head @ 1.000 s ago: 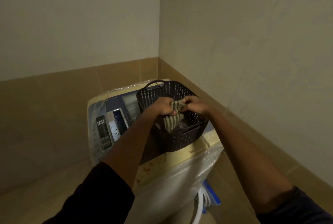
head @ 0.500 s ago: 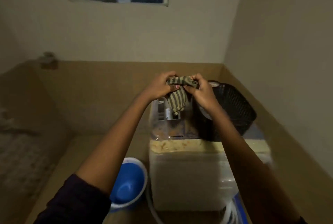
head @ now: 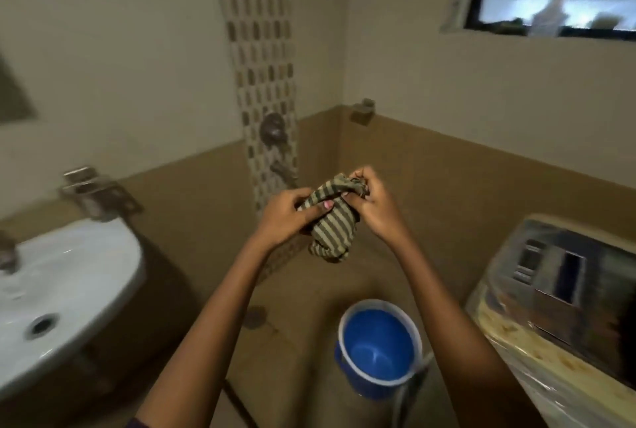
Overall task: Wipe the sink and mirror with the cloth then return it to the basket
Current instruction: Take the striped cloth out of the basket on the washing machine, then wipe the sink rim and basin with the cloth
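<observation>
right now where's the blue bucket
In the head view the blue bucket stands on the floor, low and right of centre, beside the washing machine and below the cloth.

Both bare forearms reach forward and upward, converging; the left hand point(head: 284, 216) and right hand point(head: 373, 202) are raised close together, fingers curled shut on a bunched striped cloth point(head: 332, 221).
</observation>
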A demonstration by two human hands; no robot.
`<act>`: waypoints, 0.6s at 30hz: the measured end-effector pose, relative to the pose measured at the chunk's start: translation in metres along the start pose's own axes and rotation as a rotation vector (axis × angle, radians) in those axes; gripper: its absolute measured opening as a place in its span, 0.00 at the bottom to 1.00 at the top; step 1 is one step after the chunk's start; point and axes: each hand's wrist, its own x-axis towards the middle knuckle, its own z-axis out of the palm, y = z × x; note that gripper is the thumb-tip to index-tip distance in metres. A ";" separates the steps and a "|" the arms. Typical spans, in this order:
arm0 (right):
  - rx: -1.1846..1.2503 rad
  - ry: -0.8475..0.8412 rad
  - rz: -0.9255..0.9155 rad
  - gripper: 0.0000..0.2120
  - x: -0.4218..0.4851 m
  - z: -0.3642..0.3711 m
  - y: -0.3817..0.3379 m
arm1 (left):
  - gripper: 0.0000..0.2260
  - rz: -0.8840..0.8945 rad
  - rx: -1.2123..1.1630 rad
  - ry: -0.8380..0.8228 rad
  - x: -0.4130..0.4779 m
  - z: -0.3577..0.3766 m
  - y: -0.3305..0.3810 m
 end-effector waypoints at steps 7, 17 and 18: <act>0.061 -0.324 -0.198 0.07 0.029 0.151 -0.073 | 0.34 -0.234 0.046 0.256 -0.083 -0.126 -0.075; 0.226 -0.512 -0.275 0.08 0.026 0.370 -0.178 | 0.13 -0.441 -0.253 0.387 -0.225 -0.276 -0.174; 0.215 -0.516 -0.274 0.08 0.024 0.387 -0.184 | 0.14 -0.439 -0.262 0.421 -0.236 -0.288 -0.182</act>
